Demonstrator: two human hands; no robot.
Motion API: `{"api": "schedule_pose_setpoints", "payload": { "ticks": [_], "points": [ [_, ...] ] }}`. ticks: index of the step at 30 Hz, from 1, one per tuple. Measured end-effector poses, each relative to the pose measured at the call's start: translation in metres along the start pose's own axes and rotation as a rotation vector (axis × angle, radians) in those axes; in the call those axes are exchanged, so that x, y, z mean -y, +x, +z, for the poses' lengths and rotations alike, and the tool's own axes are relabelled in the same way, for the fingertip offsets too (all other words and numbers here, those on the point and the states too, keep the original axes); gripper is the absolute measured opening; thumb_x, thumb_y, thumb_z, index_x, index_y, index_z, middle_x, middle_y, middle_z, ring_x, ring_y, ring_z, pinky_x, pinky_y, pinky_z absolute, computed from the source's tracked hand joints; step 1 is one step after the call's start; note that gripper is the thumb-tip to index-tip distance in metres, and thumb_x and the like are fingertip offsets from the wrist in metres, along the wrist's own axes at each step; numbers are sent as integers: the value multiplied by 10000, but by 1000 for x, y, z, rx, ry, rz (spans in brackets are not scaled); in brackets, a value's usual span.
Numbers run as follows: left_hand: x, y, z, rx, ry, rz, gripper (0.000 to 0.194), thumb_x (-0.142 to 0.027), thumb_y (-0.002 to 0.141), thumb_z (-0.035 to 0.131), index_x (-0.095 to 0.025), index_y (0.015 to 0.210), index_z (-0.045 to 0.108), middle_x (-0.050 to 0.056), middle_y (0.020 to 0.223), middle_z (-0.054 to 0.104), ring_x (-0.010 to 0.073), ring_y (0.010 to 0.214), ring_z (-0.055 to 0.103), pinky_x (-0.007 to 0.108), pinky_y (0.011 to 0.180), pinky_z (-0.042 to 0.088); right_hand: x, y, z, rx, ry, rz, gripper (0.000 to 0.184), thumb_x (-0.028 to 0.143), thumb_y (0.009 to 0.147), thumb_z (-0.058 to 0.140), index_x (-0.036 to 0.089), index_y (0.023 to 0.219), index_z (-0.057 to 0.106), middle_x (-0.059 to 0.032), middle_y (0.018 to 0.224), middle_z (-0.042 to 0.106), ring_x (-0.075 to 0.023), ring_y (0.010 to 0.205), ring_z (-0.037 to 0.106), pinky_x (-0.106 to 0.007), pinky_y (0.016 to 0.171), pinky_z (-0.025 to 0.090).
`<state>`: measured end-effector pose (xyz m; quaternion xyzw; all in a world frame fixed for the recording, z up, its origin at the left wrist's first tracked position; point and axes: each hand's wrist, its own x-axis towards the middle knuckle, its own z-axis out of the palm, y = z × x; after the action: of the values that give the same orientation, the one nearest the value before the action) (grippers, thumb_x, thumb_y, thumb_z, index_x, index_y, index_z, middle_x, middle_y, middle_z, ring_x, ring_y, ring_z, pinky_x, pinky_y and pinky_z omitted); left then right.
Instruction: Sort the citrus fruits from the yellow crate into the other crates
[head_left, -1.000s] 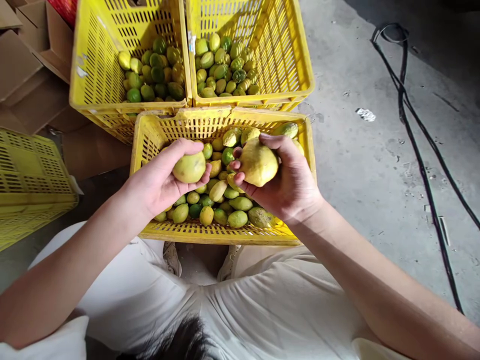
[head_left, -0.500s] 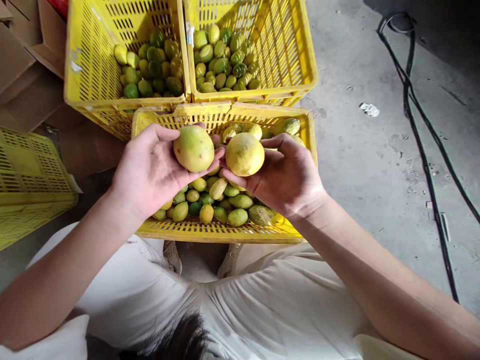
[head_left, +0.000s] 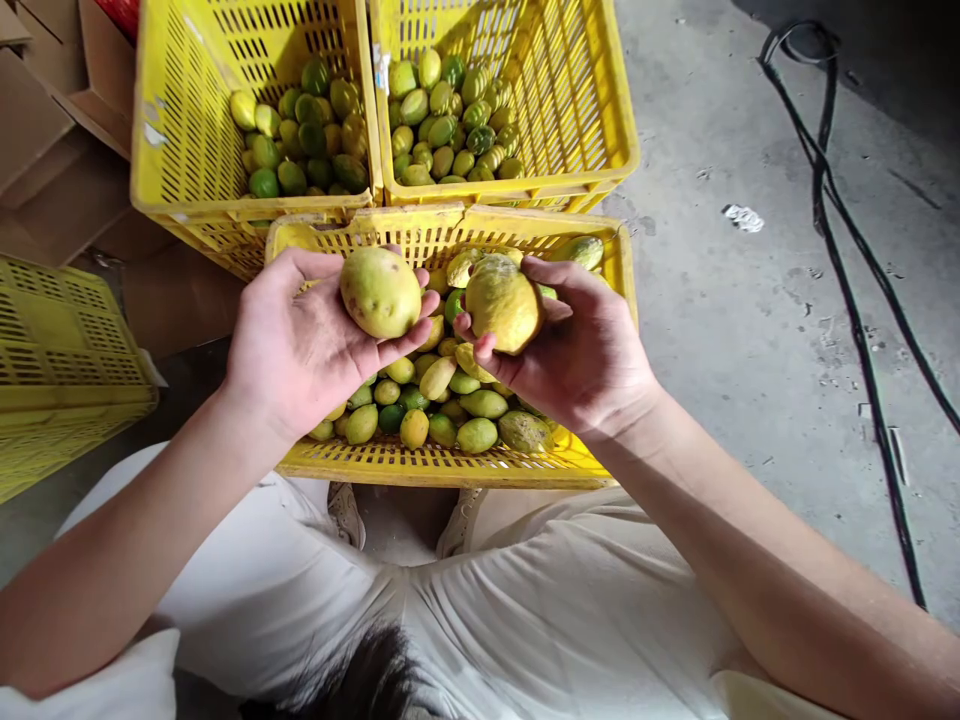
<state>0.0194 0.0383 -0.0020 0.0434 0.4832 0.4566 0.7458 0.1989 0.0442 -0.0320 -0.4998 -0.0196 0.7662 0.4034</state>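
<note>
My left hand (head_left: pixel 296 335) is palm up, fingers curled around a rounded yellow-green fruit (head_left: pixel 381 292) with small dark spots. In my right hand (head_left: pixel 589 345) is a yellow fruit (head_left: pixel 504 303) with an uneven skin and a paler patch on top, gripped between thumb and fingers. The two fruits are apart, side by side above a yellow plastic crate (head_left: pixel 450 470). Many oval green and yellow fruits (head_left: pixel 480 435) lie in that crate, partly hidden by my hands. One large fruit (head_left: pixel 525 432) near its front has a brownish, blemished skin.
Behind stand two more slotted crates, a left one (head_left: pixel 180 130) and a right one (head_left: pixel 570 90), both holding green and yellow fruits. Another yellow crate (head_left: pixel 67 350) is at the far left, near cardboard (head_left: pixel 52 150). A black cable (head_left: pixel 855 330) lies on the concrete floor to the right.
My hands have moved slightly apart. Both fruits have turned in the fingers; the right one now shows a different side, and more of the crate's fruit shows between them.
</note>
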Motion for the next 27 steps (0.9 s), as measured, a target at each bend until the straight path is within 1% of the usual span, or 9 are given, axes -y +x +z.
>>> {"api": "schedule_pose_setpoints", "payload": {
  "ticks": [4, 9, 13, 15, 17, 20, 22, 25, 27],
  "points": [
    [4, 2, -2, 49, 35, 30, 286, -192, 988, 478, -208, 1239, 615, 75, 1000, 754, 272, 1061, 760, 403, 867, 665, 0, 1, -2, 101, -31, -35, 133, 217, 893, 539, 257, 858, 661, 23, 849, 747, -146, 831, 749, -285, 699, 652],
    [10, 7, -5, 31, 174, 69, 40, -228, 960, 683, -193, 972, 667, 43, 903, 747, 178, 821, 722, 257, 695, 617, -5, 0, -1, 160, -68, -71, 165, 158, 866, 514, 251, 843, 649, 23, 886, 754, -170, 967, 758, -337, 802, 659],
    [10, 8, -6, -25, 145, 58, 30, -187, 942, 657, -193, 969, 646, 13, 844, 689, 131, 746, 682, 219, 679, 583, -10, -1, -3, 179, -68, -109, 131, 161, 810, 739, 257, 881, 684, 25, 879, 723, -140, 828, 706, -184, 552, 586],
    [9, 7, -4, -53, 105, 29, 120, -173, 942, 602, -198, 1052, 641, 30, 869, 690, 161, 845, 711, 258, 775, 610, -10, -2, -4, 169, -72, -105, 178, 142, 777, 789, 250, 875, 688, 28, 844, 699, -120, 747, 674, -124, 436, 489],
    [7, 5, -2, -60, 62, 16, 216, -197, 941, 555, -199, 1146, 622, 55, 900, 703, 211, 957, 730, 310, 848, 626, -9, -3, -4, 146, -87, -103, 147, 171, 804, 775, 250, 893, 688, 29, 850, 703, -120, 748, 682, -119, 435, 486],
    [4, 3, -1, -40, -4, 15, 310, -218, 925, 497, -200, 1224, 578, 71, 969, 727, 278, 1076, 743, 400, 917, 639, -6, -2, -3, 86, -67, -79, 68, 272, 883, 656, 249, 936, 693, 15, 936, 744, -158, 869, 726, -208, 573, 621],
    [3, 4, -1, -26, -18, 13, 345, -200, 927, 481, -221, 1262, 561, 64, 1046, 741, 289, 1126, 744, 429, 949, 638, -5, 0, -3, 76, -18, -74, 169, 248, 873, 549, 260, 951, 699, 15, 1004, 770, -190, 984, 749, -308, 726, 685],
    [4, 7, -4, -20, 3, -8, 374, -177, 967, 488, -251, 1328, 553, 43, 1151, 746, 255, 1161, 740, 392, 997, 624, -6, 5, -3, 126, -32, -106, 265, 203, 809, 513, 305, 966, 701, 43, 1038, 786, -222, 1105, 755, -409, 857, 679],
    [5, 8, -5, -22, 43, -1, 352, -186, 991, 531, -245, 1336, 569, 37, 1140, 752, 229, 1123, 748, 355, 985, 625, -7, 5, -3, 119, -61, -140, 201, 221, 808, 565, 312, 938, 688, 47, 1058, 784, -225, 1109, 753, -407, 852, 677]
  ]
}}
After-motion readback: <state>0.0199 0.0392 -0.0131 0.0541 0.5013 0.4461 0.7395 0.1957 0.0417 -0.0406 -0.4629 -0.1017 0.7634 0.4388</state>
